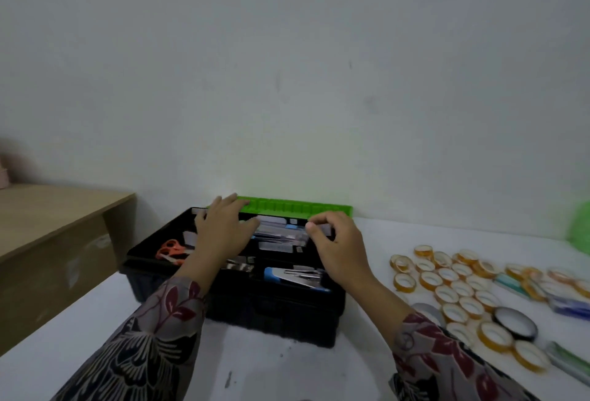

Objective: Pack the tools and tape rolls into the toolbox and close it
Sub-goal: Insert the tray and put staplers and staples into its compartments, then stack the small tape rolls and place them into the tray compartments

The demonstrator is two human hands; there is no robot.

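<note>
A black toolbox point(274, 311) stands open on the white table, its green lid point(297, 207) tipped back against the wall. Orange scissors point(170, 250), grey boxes and a blue-handled metal tool point(297, 276) lie in its top tray. My left hand point(223, 231) lies flat, fingers spread, over the items at the tray's back left. My right hand point(338, 244) hovers over the tray's right side, its fingers curled around a small grey box point(325, 229). Several yellow tape rolls point(453, 285) and a black tape roll point(514, 324) lie on the table to the right.
A beige cabinet point(54, 241) stands to the left of the table. Blue and teal packets point(565, 303) and a green item point(568, 357) lie among the rolls at far right. A green bag point(581, 228) shows at the right edge. The white wall is just behind the toolbox.
</note>
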